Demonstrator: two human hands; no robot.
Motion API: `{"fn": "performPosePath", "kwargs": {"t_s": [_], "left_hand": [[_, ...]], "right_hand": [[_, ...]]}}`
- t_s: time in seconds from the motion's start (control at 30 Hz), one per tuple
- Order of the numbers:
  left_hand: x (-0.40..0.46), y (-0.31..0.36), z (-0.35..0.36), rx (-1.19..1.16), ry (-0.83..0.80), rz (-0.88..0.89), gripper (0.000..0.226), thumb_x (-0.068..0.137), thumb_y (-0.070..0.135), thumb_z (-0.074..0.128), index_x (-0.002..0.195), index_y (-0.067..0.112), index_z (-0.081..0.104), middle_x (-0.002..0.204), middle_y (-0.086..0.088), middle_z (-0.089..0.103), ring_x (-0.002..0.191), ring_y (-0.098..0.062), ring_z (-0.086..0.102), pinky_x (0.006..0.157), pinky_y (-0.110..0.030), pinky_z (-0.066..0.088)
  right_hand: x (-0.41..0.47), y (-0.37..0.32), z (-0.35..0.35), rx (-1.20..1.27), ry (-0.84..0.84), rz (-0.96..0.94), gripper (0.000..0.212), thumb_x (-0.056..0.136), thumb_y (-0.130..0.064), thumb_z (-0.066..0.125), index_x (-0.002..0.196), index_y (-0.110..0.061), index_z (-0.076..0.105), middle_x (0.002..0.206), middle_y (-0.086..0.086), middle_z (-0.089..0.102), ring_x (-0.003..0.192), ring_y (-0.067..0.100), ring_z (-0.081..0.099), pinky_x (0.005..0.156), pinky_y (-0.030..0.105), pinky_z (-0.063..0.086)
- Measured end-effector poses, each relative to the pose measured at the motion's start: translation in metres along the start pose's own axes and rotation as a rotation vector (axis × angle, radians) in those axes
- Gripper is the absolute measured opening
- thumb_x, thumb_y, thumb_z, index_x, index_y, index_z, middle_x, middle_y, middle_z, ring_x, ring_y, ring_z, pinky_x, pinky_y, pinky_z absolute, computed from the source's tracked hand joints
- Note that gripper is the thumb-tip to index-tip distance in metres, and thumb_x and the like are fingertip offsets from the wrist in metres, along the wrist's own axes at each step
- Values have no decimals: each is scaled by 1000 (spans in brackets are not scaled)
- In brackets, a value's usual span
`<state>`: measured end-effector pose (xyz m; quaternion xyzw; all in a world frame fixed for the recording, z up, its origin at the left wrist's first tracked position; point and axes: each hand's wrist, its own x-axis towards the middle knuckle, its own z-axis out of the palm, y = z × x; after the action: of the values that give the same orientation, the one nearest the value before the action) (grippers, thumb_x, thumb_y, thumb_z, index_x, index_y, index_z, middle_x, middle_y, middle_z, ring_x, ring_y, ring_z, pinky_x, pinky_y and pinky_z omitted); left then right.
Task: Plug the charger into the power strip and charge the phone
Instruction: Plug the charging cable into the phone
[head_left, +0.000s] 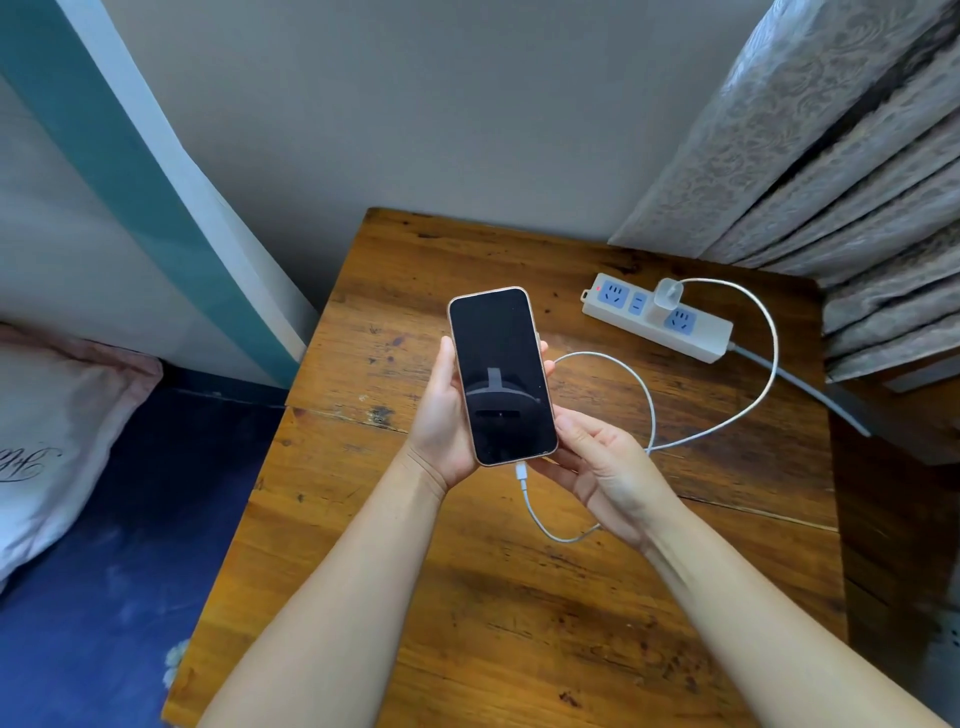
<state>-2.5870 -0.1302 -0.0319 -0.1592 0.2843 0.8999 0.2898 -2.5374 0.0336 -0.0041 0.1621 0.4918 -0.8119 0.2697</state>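
Observation:
My left hand (441, 421) holds a phone (501, 374) with a dark screen and a gold edge above the wooden table (415, 597). My right hand (602, 467) touches the phone's lower right corner, its fingers beside the white connector (521, 472) that sits in the phone's bottom port. The white cable (763, 384) loops across the table to a white charger (667, 294) plugged into the white power strip (657, 317) at the back right. A small red light shows at the strip's left end.
The strip's grey cord (810, 387) runs off the table's right edge. Patterned curtains (831, 156) hang at the back right, touching the table. A bed with a white pillow (57, 431) and blue sheet lies to the left. A grey wall stands behind.

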Motion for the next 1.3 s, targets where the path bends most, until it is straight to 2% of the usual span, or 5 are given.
{"fn": "performPosePath", "kwargs": {"t_s": [0.27, 0.6, 1.03, 1.13, 1.3], "left_hand": [[-7, 18, -9, 74, 48, 83, 47, 99, 45, 28, 120, 21, 63, 119, -6, 68, 114, -24, 60, 93, -42, 49], [-11, 27, -18, 62, 80, 111, 45, 99, 43, 28, 130, 22, 54, 118, -5, 67, 115, -23, 59, 94, -40, 50], [-18, 37, -25, 73, 112, 94, 47, 100, 39, 27, 135, 14, 46, 132, -15, 56, 126, -33, 49, 102, -51, 40], [-17, 45, -32, 123, 176, 94, 40, 100, 31, 34, 126, 8, 54, 125, -16, 60, 120, -32, 54, 100, -50, 43], [-9, 82, -55, 181, 453, 116, 15, 94, 12, 51, 98, 6, 63, 98, -13, 68, 99, -25, 64, 79, -38, 58]], "right_hand": [[0, 10, -4, -10, -1, -10, 36, 87, -18, 54, 121, -9, 62, 117, 14, 68, 106, 25, 64, 85, 31, 57], [2, 21, -4, 13, 6, 32, 29, 91, -12, 51, 116, -12, 65, 113, 12, 70, 102, 23, 67, 81, 29, 57], [12, 29, 3, 33, -21, 61, 31, 88, -14, 53, 117, -8, 63, 106, 9, 73, 97, 19, 69, 75, 27, 58], [19, 29, 9, -12, -8, 56, 32, 87, -15, 55, 116, -7, 64, 108, 7, 73, 98, 18, 68, 75, 28, 58], [54, 31, 31, -225, 65, 119, 21, 93, -15, 53, 105, -21, 69, 91, -4, 77, 85, 9, 69, 73, 27, 55]]}}
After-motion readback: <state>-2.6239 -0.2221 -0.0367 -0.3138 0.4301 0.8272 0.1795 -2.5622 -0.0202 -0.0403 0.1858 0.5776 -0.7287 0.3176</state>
